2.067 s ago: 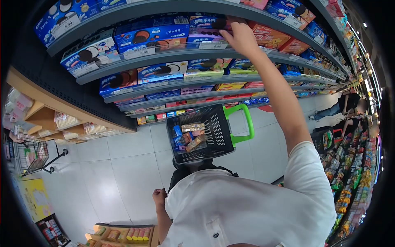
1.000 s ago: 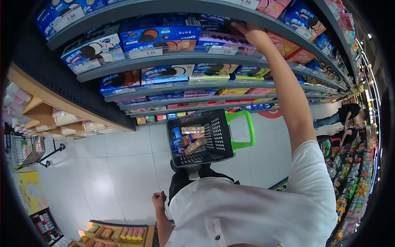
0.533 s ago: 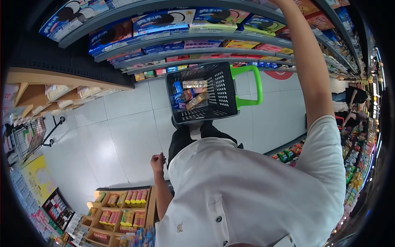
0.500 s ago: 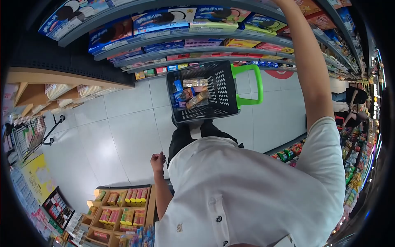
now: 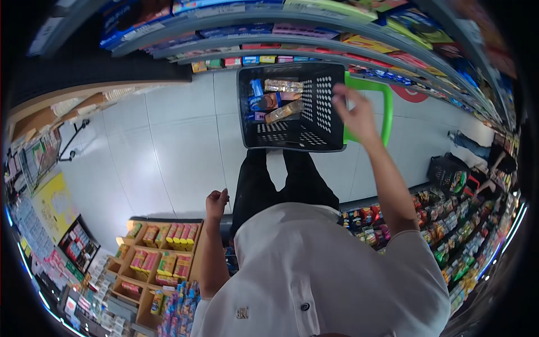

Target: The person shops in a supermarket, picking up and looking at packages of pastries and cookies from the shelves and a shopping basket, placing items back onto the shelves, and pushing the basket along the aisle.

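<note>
My right hand is stretched out over the right rim of a dark shopping basket, in front of its green handle. It is blurred, but its fingers look apart, with nothing seen between them. Inside the basket lie a blue packet, a blue-and-brown packet and two clear-wrapped packs of snacks, one upper pack and one tilted pack. My left hand hangs by my side above the floor, its fingers curled in and nothing visible in them.
Shelves of boxed biscuits run across the top. A wooden rack with canisters stands at lower left, a wire cart farther left. Bagged snacks line the right. Another person and a second basket are at far right.
My right arm has come down from the upper shelf to the basket's handle side. The view has shifted, and my left hand stays low and curled.
</note>
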The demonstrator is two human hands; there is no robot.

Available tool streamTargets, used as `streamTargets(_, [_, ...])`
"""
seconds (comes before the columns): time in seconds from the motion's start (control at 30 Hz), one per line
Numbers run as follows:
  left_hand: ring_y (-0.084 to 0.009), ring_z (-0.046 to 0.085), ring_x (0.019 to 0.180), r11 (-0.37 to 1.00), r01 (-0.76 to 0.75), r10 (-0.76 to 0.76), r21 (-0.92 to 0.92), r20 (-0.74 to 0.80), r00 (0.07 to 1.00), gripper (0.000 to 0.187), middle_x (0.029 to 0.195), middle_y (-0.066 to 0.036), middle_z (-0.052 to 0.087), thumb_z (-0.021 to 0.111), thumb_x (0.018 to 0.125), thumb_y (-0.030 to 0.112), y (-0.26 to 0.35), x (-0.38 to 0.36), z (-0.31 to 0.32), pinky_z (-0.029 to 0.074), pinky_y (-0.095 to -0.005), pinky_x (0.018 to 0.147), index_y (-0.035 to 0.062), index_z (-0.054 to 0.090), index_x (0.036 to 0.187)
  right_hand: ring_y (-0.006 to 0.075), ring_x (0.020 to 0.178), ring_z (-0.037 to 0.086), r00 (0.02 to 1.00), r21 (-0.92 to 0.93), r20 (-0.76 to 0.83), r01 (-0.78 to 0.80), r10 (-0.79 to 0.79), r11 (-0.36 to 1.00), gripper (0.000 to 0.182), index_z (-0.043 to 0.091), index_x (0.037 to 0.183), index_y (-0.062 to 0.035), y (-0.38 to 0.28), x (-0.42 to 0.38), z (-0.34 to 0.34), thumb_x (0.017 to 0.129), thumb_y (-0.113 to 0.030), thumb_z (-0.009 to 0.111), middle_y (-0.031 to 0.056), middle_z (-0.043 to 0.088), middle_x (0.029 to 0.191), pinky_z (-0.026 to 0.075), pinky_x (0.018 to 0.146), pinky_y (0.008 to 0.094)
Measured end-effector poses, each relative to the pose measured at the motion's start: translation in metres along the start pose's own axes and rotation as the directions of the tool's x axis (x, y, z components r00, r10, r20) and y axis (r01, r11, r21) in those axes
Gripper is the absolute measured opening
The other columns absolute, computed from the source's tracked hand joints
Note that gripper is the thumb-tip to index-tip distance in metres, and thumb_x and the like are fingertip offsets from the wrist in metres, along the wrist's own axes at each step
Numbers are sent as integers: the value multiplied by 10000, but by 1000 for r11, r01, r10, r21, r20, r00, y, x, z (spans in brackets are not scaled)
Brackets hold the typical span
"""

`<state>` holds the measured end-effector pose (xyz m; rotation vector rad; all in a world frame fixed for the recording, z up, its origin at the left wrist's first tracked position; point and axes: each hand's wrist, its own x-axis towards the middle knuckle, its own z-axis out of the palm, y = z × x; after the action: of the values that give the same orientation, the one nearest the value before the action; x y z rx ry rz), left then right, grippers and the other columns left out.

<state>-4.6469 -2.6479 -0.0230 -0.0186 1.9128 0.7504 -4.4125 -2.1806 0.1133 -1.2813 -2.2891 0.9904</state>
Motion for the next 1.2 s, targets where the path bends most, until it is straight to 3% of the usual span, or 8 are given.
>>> streamTargets(0.1, [-137,644,664,997,-51,51,66,-5,999,337,729,-89,705,714,912,274,-9,17,47,506,-292,629,-23,640,769,275,934,711,839,23,429,-380,334,925,392,653,1191,-30,106,-30,106,860,-219,742,137,727,1059,553,839,362])
streamTargets(0.3, [-415,507,1296,881,-155,99,448,145,984,548,1360,-215,569,703,875,408,-62,46,178,438,-454,1038,109,585,1318,336,1081,660,684,-272,678,-108,269,956,630,547,1331,-41,199,-29,277,811,-311,778,180,679,1182,521,933,409])
streamTargets(0.37, [-472,346,1394,600,-207,127,772,164,978,668,1552,-194,346,739,812,404,-51,42,209,358,-563,1098,135,527,1386,359,1097,644,674,-285,702,-32,231,958,666,524,1346,-40,213,-20,328,802,-327,778,192,669,1190,512,939,422])
streamTargets(0.7, [-480,276,1427,680,-66,70,730,26,997,547,1548,-137,363,739,799,366,-51,70,221,310,-597,1105,180,610,1296,379,1105,629,651,-379,742,209,161,902,541,527,1232,-44,282,-23,553,775,-218,759,189,659,1156,518,917,461])
streamTargets(0.83, [-478,288,1423,696,-83,91,713,27,995,539,1544,-136,371,740,798,359,-49,70,212,320,-599,1097,177,613,1290,371,1032,658,602,-338,775,143,190,930,522,541,1234,-63,275,-16,527,766,-179,742,182,668,1118,535,866,465])
streamTargets(0.97, [-470,328,1400,695,-92,106,713,25,994,531,1542,-134,377,738,802,352,-52,68,210,360,-582,1079,168,616,1286,388,926,676,824,-154,565,144,-33,977,552,561,1258,-79,242,-13,435,765,-223,762,180,681,1035,545,826,460])
streamTargets(1.13, [-460,386,1366,749,-172,187,639,45,981,529,1486,-192,435,725,818,335,-69,63,201,343,-519,1119,109,618,1284,128,875,661,877,446,303,-477,374,757,607,465,1378,13,208,6,303,852,-79,754,99,673,1020,537,732,253])
streamTargets(1.2, [-431,503,1274,797,-282,315,534,31,949,476,1324,-247,571,727,843,303,-73,60,197,376,-492,1105,33,630,1224,155,879,682,755,504,385,-654,531,564,619,442,1412,-26,162,17,227,882,-137,741,97,667,1028,555,740,269])
